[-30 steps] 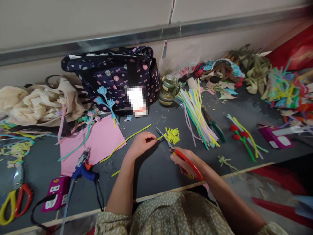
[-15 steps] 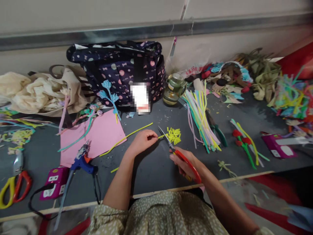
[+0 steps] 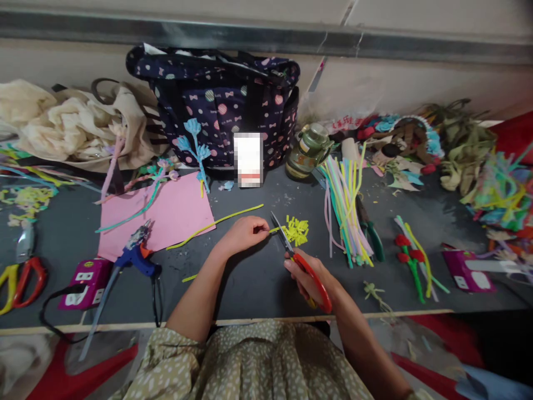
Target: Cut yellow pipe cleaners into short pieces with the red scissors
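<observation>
My left hand (image 3: 249, 233) pinches a short yellow-green pipe cleaner (image 3: 275, 229), whose free end pokes out to the right. In my right hand (image 3: 310, 278) are scissors (image 3: 308, 266) with red and yellow handles. Their blades point up and left, parted around or just beside the pipe cleaner's end; I cannot tell whether they touch it. Right behind the blades lies a small heap of cut yellow-green pieces (image 3: 297, 230). A longer yellow-green pipe cleaner (image 3: 216, 223) rests left of my left hand, partly over a pink sheet (image 3: 166, 208). Another short length (image 3: 189, 278) shows beside my left forearm.
A blue glue gun (image 3: 139, 256), a purple power box (image 3: 85, 283) and a second pair of scissors (image 3: 27, 272) lie at left. A patterned bag (image 3: 225, 105) and a glass jar (image 3: 307, 153) stand behind. Bundled pipe cleaners (image 3: 345, 211) and red flowers (image 3: 410, 253) are at right.
The camera view has tilted and turned slightly. Both hands keep nearly the same places, with the scissors still at the pipe cleaner's end.
</observation>
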{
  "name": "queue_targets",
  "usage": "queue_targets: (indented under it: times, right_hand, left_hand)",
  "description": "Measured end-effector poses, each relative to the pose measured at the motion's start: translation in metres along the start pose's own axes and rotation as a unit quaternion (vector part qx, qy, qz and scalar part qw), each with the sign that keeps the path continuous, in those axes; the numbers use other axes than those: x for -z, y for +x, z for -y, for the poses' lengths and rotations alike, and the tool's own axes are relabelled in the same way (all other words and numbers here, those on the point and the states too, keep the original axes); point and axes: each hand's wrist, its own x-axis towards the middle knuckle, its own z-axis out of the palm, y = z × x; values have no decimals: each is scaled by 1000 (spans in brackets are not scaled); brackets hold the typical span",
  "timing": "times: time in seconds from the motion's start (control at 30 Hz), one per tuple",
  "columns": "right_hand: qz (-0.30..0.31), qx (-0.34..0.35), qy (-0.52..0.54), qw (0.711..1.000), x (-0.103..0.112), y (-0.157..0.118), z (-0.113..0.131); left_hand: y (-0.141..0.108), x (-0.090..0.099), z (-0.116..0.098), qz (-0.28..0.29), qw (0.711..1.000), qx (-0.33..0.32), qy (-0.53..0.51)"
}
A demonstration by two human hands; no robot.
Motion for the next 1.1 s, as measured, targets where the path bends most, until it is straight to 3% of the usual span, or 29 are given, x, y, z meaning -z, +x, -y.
queue_targets:
  times: [0.33, 0.57, 0.7, 0.83, 0.97, 1.1]
  right_hand:
    - [17, -23, 17, 999, -3, 4, 1]
    - [-37, 29, -17, 999, -11, 18, -10]
    - [-9, -11, 59, 998, -11, 18, -21]
    - [-1, -8, 172, 985, -9, 12, -31]
    - [16, 25, 250, 968, -3, 9, -34]
    - [26, 99, 325, 940, 1, 14, -32]
  left_hand:
    - [-2, 4, -2, -4, 1000, 5, 14]
    - [-2, 2, 1, 7, 1000, 8, 13]
    - [-1, 0, 8, 0, 1000, 11, 0]
    - [0, -1, 12, -37, 999, 20, -10]
    - [2, -1, 9, -67, 997, 29, 10]
    - [2, -2, 4, -50, 998, 13, 41]
